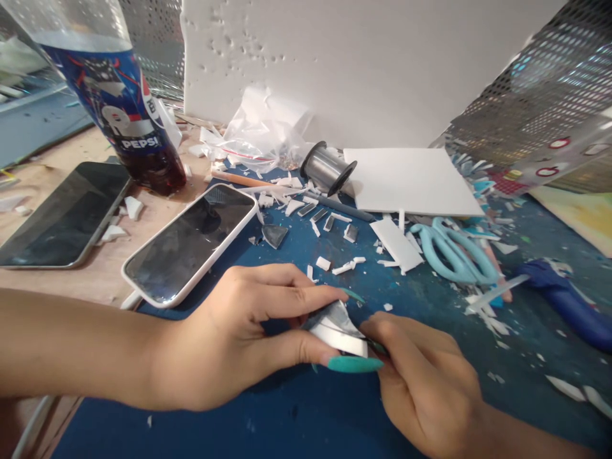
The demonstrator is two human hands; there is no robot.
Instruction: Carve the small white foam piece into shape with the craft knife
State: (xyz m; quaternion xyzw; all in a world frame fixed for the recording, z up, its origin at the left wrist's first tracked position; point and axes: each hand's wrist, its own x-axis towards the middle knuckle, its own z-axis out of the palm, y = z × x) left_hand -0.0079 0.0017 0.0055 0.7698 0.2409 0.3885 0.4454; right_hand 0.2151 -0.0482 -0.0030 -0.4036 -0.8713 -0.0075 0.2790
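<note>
My left hand (248,331) pinches a small white foam piece with a silver reflective face (337,328) between thumb and fingers, low over the blue mat (296,408). My right hand (421,376) is closed against the right edge of the same piece; its fingertips press on it, and whether they hold a thin tool is hidden. Both hands meet at the front middle of the mat.
A white-cased phone (191,242) and a dark phone (67,213) lie at left, by a Pepsi bottle (119,102). Light-blue scissors (454,248), a wire spool (327,167), a white foam sheet (411,182), a blue tool (568,299) and several foam scraps lie behind.
</note>
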